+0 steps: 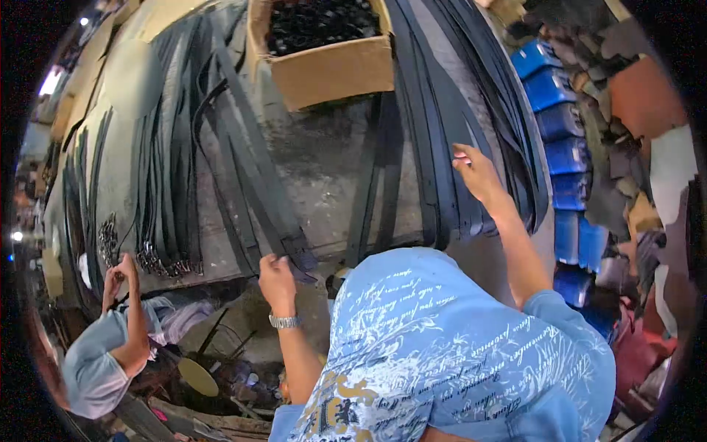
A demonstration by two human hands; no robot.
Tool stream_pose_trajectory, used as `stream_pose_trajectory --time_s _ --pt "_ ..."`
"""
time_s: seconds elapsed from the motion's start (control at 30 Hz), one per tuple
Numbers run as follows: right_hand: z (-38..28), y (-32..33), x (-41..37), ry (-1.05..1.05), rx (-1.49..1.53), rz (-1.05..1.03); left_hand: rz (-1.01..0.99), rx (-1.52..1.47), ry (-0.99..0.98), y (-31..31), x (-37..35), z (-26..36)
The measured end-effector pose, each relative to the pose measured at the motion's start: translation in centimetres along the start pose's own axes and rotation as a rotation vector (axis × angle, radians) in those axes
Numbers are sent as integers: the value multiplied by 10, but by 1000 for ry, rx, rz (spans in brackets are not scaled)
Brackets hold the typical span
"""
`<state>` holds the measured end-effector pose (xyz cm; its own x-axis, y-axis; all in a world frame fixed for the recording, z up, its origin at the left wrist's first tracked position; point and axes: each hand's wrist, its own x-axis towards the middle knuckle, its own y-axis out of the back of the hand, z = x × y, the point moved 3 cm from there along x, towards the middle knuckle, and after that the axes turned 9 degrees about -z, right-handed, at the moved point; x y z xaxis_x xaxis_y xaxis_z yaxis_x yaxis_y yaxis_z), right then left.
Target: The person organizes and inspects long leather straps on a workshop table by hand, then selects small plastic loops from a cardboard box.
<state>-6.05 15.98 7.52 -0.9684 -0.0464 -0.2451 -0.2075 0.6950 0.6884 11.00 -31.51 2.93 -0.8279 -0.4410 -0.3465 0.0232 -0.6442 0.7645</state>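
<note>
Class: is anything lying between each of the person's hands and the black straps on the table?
Nothing visible. The right hand touches the strap bundle, and the left hand holds strap ends at the edge of the table.

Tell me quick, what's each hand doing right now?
Left hand: closed on the end of a black strap.
Right hand: on the stack of black straps; grip cannot be told.

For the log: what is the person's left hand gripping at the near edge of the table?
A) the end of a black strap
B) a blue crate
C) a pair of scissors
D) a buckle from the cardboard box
A: the left hand, wearing a wristwatch, closes on the end of a black strap that runs diagonally across the table.
</note>
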Motion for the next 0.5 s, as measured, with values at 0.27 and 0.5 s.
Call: stream_pose_trajectory --time_s 0.27,0.5 --pt "-2 -87 -32 -53 28 -286 -378 -134 -390 -63 -4 106" --pt "-32 -157 -34 -231 89 -361 -450 64 -396 -119 13 125"
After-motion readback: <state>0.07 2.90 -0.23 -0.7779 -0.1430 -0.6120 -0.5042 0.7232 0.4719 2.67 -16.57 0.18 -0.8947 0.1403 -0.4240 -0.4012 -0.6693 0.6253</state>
